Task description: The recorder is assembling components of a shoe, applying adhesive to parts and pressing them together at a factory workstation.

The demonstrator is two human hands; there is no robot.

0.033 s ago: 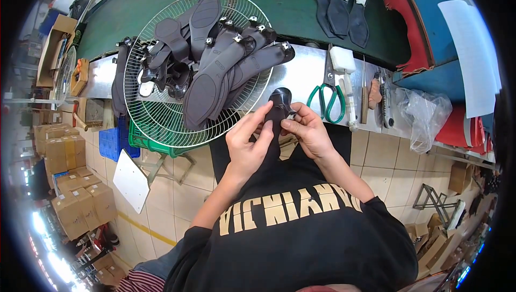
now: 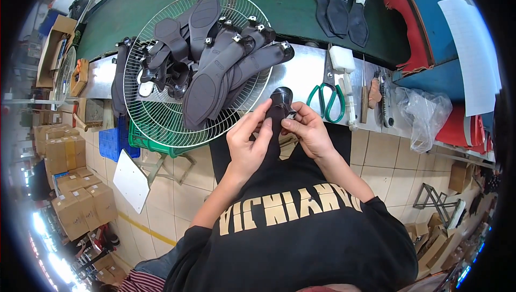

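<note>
Between my two hands, in front of my body and just off the bench edge, is a dark shoe sole with a glossy black heel. My left hand is closed on its left side, thumb and fingers along the sole. With thumb and fingertips pinched near the heel, my right hand grips the right side. The sole's lower part is partly hidden by my left fingers and blends into my dark clothing. A wire basket to the left holds several similar dark grey soles with black heels.
Green-handled scissors, a white block and hand tools lie on the metal bench strip. Several dark insoles rest on the green surface. A clear plastic bag hangs over the edge at right. Cardboard boxes stand at left.
</note>
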